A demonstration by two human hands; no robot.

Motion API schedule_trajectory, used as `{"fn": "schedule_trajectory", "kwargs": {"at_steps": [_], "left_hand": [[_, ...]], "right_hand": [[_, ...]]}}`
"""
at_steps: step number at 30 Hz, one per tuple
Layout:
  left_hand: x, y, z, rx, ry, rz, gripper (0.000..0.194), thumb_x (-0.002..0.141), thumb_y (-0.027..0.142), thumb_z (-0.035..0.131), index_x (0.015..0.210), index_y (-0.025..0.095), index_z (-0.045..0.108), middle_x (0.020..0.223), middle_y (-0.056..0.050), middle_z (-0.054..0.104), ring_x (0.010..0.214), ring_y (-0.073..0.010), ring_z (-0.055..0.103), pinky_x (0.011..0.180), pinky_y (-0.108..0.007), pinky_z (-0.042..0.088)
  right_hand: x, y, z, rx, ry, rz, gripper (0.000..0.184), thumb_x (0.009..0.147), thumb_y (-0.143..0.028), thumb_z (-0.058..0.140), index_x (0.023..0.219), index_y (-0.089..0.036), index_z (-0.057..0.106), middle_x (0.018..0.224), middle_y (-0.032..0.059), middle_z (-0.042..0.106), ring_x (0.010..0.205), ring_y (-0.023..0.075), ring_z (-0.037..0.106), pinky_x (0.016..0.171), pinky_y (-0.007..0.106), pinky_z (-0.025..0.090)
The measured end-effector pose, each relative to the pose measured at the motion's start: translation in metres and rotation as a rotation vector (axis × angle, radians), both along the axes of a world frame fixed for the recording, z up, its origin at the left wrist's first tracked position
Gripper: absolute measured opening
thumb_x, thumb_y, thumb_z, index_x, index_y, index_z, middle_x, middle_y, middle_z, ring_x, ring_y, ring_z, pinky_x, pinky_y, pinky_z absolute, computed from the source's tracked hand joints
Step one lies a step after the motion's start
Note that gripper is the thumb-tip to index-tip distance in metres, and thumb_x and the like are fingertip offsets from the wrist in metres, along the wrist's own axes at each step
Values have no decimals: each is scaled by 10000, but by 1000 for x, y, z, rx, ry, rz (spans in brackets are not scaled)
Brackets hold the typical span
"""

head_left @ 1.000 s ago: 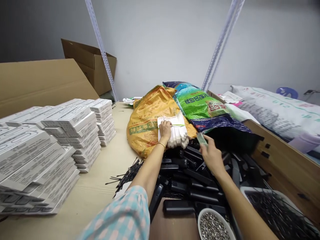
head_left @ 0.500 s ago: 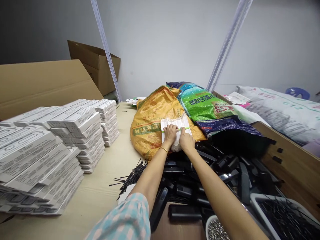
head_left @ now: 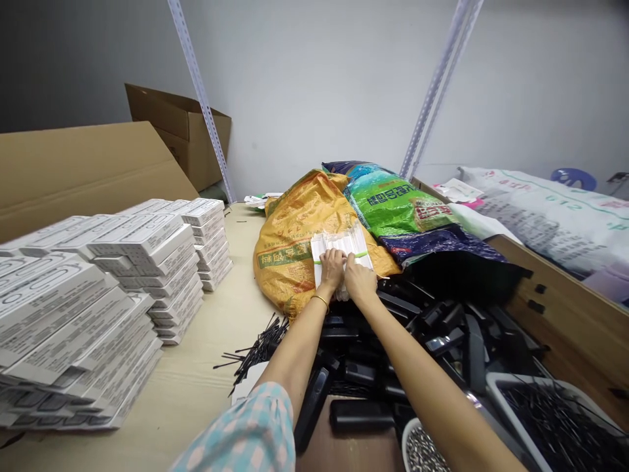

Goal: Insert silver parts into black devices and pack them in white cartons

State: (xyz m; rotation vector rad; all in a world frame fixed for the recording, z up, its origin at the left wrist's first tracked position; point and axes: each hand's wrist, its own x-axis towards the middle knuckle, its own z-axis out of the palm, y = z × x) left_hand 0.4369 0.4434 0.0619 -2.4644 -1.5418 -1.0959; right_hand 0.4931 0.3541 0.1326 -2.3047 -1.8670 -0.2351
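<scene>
From where I stand, both hands are at the middle of the frame, on a stack of thin white paper pieces [head_left: 319,245] banded with a bright green strip [head_left: 362,254], lying against a crinkled orange woven-plastic sack [head_left: 289,229]. The left hand [head_left: 333,269] is partly closed, fingers curled over the stack; the right hand [head_left: 360,278] is bent beside it, fingertips at the green strip. I cannot tell how firmly either grips.

Behind, right of the orange sack, lies a glossy green and blue printed plastic sack [head_left: 393,200]. Below the hands spreads a heap of smooth, elongated black plastic parts [head_left: 361,416]. At the bottom of the frame a round white bowl [head_left: 407,446] holds small shiny metal pieces [head_left: 425,452]; at lower right, a white plastic tray [head_left: 496,387] holds thin black rods [head_left: 555,419]. More thin black rods fan out left of the heap.

Slim white printed cardboard boxes [head_left: 54,314] stand stacked on the pale bench [head_left: 196,367] at left, with open brown cardboard cartons [head_left: 88,164] behind them, toward the upper left.
</scene>
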Motion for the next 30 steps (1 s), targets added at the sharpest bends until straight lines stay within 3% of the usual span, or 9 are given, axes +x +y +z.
{"fn": "schedule_trajectory", "kwargs": {"at_steps": [30], "left_hand": [[-1, 5, 3, -66, -87, -26, 232, 917, 316, 564, 1070, 147, 611, 1104, -72, 626, 998, -198, 608, 877, -418, 512]], "right_hand": [[5, -9, -14, -6, 0, -1, 439, 970, -134, 253, 1398, -73, 332, 860, 194, 718, 832, 251, 725, 702, 306, 517]]}}
